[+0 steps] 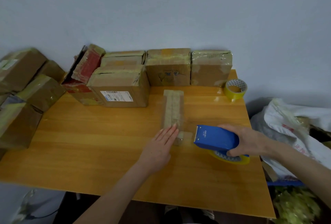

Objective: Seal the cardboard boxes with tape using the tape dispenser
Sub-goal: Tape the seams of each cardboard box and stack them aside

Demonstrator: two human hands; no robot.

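On the table (89, 143), just right of centre below the row of taped boxes (120, 89), lies the slim box (172, 109). To tape it well, the box should stay pinned while the dispenser (216, 138) draws straight along the seam. The right hand (249, 139) curls round the dispenser. The left hand (161, 145) lies flat, fingers straight, on the box's near end. The box's long axis runs up the frame, and the dispenser's blade points left.

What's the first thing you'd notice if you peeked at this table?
The bright blue tape dispenser, gripped by the right hand on the right of the table. Beside it, the left hand lies flat on a narrow taped box, and brown boxes line the far edge.
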